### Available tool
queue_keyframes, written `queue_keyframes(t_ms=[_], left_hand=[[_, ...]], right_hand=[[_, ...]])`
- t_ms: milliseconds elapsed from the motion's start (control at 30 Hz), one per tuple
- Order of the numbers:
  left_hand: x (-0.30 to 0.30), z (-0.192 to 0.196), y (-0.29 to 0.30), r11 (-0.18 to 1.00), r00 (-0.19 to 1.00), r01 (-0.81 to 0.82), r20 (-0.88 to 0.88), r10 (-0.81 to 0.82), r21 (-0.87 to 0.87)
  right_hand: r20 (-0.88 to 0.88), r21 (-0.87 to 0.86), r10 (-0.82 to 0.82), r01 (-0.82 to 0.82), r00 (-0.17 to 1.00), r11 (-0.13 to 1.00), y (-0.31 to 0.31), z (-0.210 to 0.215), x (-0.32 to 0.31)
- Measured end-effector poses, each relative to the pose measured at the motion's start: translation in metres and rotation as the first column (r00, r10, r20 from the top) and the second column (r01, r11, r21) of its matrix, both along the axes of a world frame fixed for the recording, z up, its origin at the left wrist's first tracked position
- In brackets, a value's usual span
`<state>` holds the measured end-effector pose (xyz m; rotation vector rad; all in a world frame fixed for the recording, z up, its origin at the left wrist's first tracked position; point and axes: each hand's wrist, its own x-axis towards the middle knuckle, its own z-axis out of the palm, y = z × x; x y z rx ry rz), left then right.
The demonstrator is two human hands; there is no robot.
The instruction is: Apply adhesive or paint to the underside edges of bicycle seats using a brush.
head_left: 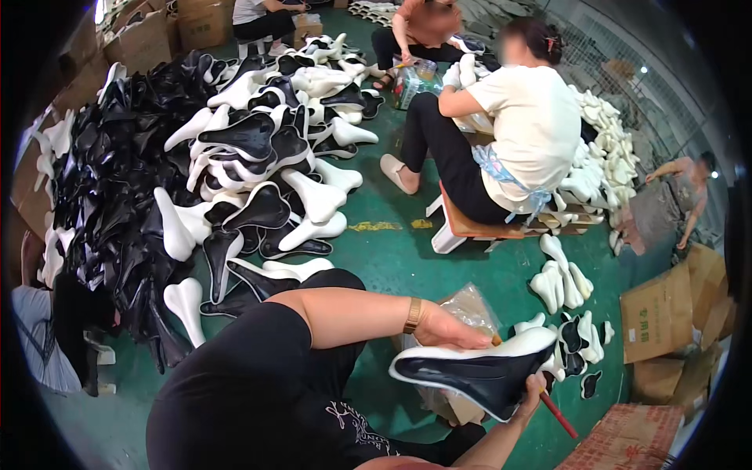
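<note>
Left hand [454,330] lies on top of the saddle [470,368], fingers together, curled over its upper white edge. Right hand [533,389] is under the nose end, fingers clamped on the saddle's lower edge w/ a red-handled tool [558,413] poking out below. Saddle sits over the person's lap, just past the knee. Clear plastic bag [470,305] right behind it. Big pile of black & white saddles [235,157] fills the left; green floor [392,251] is open in the middle btwn pile and the seated worker [509,125]. Cartons [658,313] hem in the right.
</note>
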<state>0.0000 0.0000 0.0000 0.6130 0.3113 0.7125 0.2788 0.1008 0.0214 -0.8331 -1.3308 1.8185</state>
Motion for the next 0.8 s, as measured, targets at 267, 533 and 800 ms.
queue_keyframes(t_ms=[267,533,800], left_hand=[[0.002,0.023,-0.023,0.888,0.823,-0.332,-0.362,0.438,0.319],[-0.053,0.039,-0.034,0.853,0.863,-0.474,-0.307,0.401,-0.218],[-0.05,0.031,-0.038,0.808,0.898,-0.397,-0.368,0.242,-0.435]], right_hand=[[0.006,0.319,-0.322,0.303,0.947,0.898,0.021,-0.014,-0.003],[0.193,0.34,-0.28,0.203,0.94,0.918,0.018,-0.018,0.024],[0.565,0.414,-0.271,0.016,0.779,0.91,0.013,-0.042,-0.011]])
